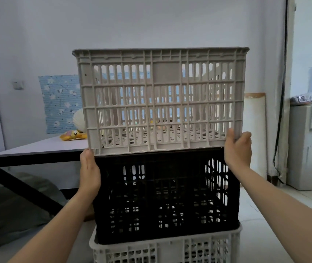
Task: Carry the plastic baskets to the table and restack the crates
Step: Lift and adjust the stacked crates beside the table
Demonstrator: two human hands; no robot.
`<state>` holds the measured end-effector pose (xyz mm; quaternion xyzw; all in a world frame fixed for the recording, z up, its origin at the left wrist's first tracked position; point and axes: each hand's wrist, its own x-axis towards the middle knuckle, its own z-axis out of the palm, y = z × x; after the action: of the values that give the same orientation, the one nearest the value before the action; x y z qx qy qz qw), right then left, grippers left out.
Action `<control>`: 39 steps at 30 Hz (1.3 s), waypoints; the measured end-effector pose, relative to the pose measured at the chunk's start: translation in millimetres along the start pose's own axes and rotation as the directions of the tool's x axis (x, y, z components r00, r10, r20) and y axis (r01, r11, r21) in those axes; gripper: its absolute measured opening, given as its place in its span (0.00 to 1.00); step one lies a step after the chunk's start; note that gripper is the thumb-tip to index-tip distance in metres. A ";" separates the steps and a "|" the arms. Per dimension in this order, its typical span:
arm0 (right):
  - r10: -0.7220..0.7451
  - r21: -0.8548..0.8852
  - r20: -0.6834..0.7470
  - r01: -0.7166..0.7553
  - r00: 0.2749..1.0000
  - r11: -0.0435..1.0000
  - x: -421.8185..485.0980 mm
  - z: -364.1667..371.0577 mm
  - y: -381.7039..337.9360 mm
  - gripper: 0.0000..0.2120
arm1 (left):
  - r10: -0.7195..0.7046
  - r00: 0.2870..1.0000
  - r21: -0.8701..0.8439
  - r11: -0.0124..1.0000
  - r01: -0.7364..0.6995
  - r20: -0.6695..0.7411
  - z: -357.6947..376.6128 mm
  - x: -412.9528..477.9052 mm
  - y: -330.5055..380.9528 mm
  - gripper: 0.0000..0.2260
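Three slotted plastic crates stand stacked in front of me. A grey crate (160,99) is on top, a black crate (166,194) sits under it, and a white crate (166,249) is at the bottom. My left hand (89,171) holds the grey crate's lower left corner, its fingers hidden behind the crate wall. At the lower right corner, my right hand (237,149) grips the grey crate with thumb in front. The grey crate sits slightly tilted, its right side a little higher.
A table (37,147) with a dark frame stands behind and to the left, with a yellow plush toy (73,134) on it. A water dispenser (310,145) stands at the right wall. A dark cloth (9,205) lies on the floor at left.
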<state>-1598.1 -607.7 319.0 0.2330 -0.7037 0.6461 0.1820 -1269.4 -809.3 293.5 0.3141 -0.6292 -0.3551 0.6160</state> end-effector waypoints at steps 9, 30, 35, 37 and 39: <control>0.234 0.226 0.304 -0.308 0.924 0.924 -25.1 -11.2 27.1 0.39 | -0.202 0.961 -0.070 0.973 0.218 0.189 -15.8 -6.5 -1.8 0.30; 0.287 0.113 0.350 -0.344 0.892 0.932 -86.7 -23.7 84.9 0.43 | -0.387 0.878 0.205 0.918 0.339 0.282 -41.6 -101.3 -136.2 0.32; 0.404 0.029 0.406 -0.454 0.820 0.891 -127.5 -7.9 140.2 0.30 | -0.514 0.844 0.202 0.853 0.482 0.155 -32.6 -115.8 -160.7 0.37; 0.378 -0.007 0.386 -0.407 0.842 0.913 -130.8 -7.5 143.7 0.29 | -0.504 0.849 0.248 0.853 0.459 0.161 -32.1 -120.0 -166.8 0.36; 0.368 -0.061 0.359 -0.371 0.858 0.926 -129.7 -7.3 144.4 0.27 | -0.490 0.856 0.249 0.860 0.445 0.165 -32.8 -121.7 -166.7 0.35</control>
<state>-1572.7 -580.3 128.4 0.2102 -0.7533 0.6180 -0.0799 -1238.4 -801.7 87.0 0.4773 -0.6309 -0.4617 0.4012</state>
